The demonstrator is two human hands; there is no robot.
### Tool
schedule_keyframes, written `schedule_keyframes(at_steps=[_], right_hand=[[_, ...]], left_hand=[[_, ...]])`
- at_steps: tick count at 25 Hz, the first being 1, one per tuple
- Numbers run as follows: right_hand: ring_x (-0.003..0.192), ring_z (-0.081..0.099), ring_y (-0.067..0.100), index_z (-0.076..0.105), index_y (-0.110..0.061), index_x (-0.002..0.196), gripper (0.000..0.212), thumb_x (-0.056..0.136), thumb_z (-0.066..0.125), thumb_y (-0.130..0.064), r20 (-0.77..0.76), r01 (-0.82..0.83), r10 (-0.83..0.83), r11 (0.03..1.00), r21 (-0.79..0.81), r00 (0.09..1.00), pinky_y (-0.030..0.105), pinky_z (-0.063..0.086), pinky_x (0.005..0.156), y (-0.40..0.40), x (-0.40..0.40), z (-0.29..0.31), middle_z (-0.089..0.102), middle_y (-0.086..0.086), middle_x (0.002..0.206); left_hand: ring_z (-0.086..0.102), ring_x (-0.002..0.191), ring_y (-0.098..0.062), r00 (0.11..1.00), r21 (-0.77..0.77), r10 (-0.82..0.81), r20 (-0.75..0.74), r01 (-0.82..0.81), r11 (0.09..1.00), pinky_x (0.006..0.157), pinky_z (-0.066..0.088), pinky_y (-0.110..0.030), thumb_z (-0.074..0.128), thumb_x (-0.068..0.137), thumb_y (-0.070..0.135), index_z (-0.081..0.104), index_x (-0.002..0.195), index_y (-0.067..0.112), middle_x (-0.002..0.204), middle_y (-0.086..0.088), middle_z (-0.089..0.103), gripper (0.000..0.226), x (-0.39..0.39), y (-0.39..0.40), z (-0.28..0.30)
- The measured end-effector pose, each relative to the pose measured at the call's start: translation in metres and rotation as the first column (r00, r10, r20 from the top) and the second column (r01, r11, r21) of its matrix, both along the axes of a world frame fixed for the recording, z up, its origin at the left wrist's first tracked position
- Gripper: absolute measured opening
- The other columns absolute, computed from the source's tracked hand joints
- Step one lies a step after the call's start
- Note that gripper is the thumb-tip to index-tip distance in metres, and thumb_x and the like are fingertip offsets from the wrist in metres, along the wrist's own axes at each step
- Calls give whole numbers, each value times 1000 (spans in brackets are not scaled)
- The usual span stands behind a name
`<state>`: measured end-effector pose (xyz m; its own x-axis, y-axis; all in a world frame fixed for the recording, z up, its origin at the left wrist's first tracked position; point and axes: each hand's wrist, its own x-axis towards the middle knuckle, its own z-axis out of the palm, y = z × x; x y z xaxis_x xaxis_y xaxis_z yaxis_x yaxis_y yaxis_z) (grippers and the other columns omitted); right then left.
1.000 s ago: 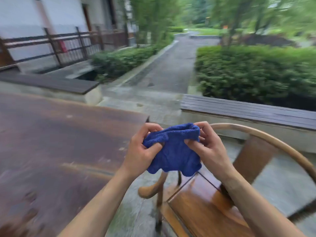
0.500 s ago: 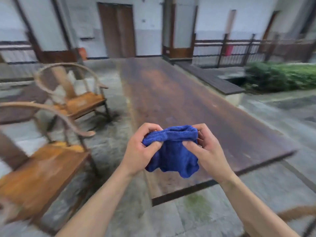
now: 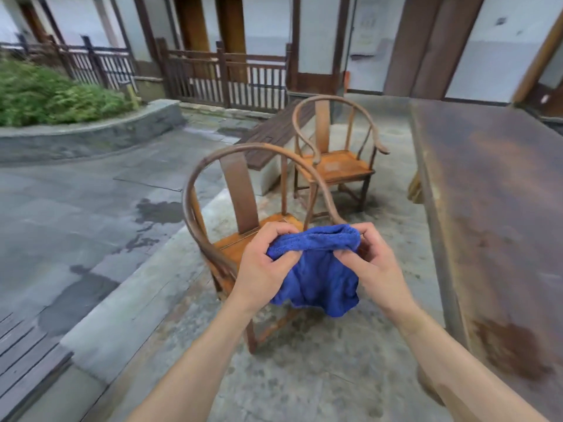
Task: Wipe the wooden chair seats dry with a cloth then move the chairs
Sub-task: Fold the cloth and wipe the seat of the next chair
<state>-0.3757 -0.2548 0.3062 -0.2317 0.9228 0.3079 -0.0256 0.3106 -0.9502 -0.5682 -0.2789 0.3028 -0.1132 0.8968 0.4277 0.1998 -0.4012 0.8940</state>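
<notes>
Hands, left hand [image 3: 264,268], right hand [image 3: 373,266], gripping cloth [image 3: 318,269] above near chair [image 3: 243,190], apparently apart.

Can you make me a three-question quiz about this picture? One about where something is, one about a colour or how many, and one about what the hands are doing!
1. Where is the long wooden table?
A. right of the chairs
B. left of the chairs
C. behind the fence

2. How many wooden chairs show?
A. one
B. two
C. four

3. What are the hands doing?
A. resting on the table
B. both gripping the cloth
C. lifting a chair

Answers: 1 A, it fills the right edge. 2 B, a near chair and a far chair. 3 B, left hand and right hand hold the blue cloth.
</notes>
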Motion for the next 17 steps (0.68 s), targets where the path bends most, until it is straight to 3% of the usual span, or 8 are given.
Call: schedule_keyframes(at_steps=[2, 5, 12, 17], right_hand=[[87, 55, 22, 63, -34, 90, 15, 77, 71, -31, 45, -51, 51, 999, 1, 998, 43, 43, 81, 21, -24, -2, 62, 24, 95], [87, 57, 22, 63, -36, 92, 17, 81, 69, -24, 84, -89, 89, 996, -5, 992, 45, 47, 81, 51, -43, -8, 65, 15, 97], [89, 62, 30, 62, -31, 101, 20, 84, 71, -31, 60, -113, 113, 994, -13, 992, 56, 51, 85, 141, -34, -27, 68, 13, 101], [91, 66, 22, 62, -36, 102, 21, 87, 69, -23, 39, -121, 122, 992, -41, 992, 53, 53, 85, 227, -2, -38, 71, 5, 98]], left_hand=[[60, 86, -2, 999, -13, 43, 27, -42, 999, 80, 44, -14, 62, 76, 5, 62, 92, 25, 90, 19, 65, 27, -23, 9, -5], [60, 86, -4, 994, -68, 85, 74, -80, 995, 78, 45, -15, 61, 77, 7, 64, 95, 19, 91, 16, 65, 22, -41, 27, -12], [59, 83, -5, 990, -125, 132, 48, -125, 984, 75, 47, -17, 63, 86, -5, 65, 98, 13, 93, 3, 67, 22, -34, 111, -20], [61, 83, -1, 979, -159, 202, 15, -197, 967, 74, 46, -12, 64, 87, -6, 65, 97, 14, 88, 16, 67, 23, 4, 188, -24]])
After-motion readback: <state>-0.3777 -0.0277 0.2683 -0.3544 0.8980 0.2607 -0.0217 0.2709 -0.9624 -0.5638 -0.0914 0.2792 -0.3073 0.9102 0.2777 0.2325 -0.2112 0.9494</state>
